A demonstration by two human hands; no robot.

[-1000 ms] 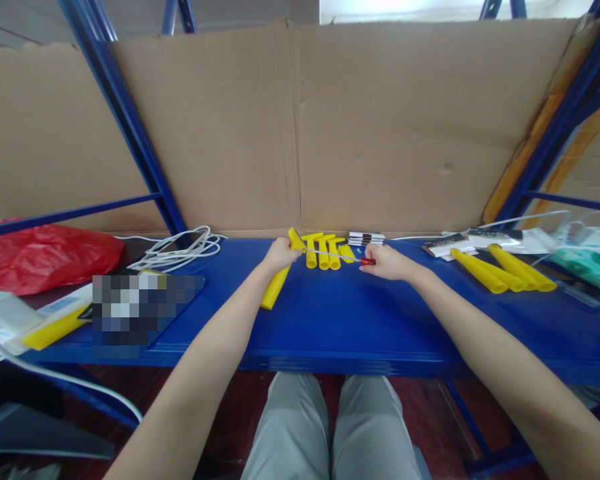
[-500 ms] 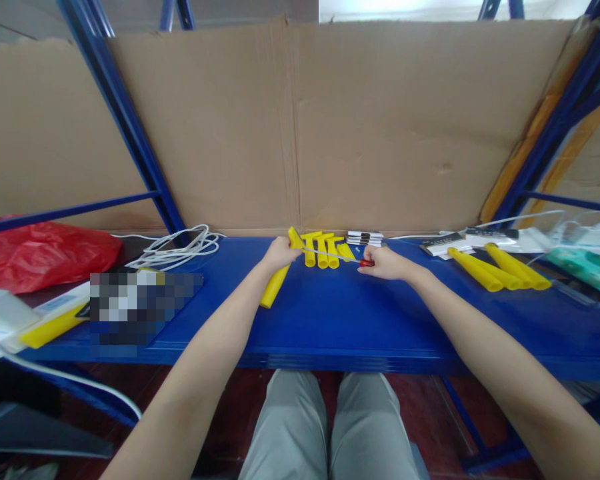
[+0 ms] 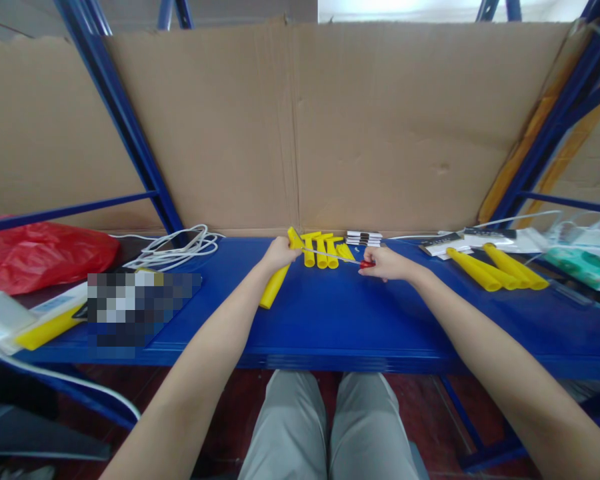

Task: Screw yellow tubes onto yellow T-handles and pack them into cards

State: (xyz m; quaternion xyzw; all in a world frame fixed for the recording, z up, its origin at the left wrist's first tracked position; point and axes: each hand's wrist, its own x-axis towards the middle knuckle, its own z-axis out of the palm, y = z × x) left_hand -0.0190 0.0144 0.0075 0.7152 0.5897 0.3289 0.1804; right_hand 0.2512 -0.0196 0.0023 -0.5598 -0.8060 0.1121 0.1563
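Observation:
My left hand (image 3: 280, 253) is closed around a yellow plastic piece (image 3: 274, 291) with a tubular lower end and a short head showing above the fingers. In my right hand (image 3: 386, 263) is the red handle of a screwdriver (image 3: 367, 265). Its long thin shaft runs left, and the tip meets the head of the yellow piece by my left fingers; the exact contact is too small to make out. Behind the shaft, several similar yellow pieces (image 3: 322, 259) lie in a row on the blue table (image 3: 350, 320). Small yellow parts (image 3: 345, 251) lie beside them.
Small white-and-black packs (image 3: 364, 238) are stacked against the cardboard wall (image 3: 380, 133). Yellow cones (image 3: 475, 270) and packets (image 3: 443, 244) lie at the right. On the left are a coiled white cable (image 3: 187, 248), a red plastic bag (image 3: 50, 257) and a blurred-out item (image 3: 135, 312).
My right fingers have shifted slightly on the red handle. The left hand and the yellow piece stay in the same place.

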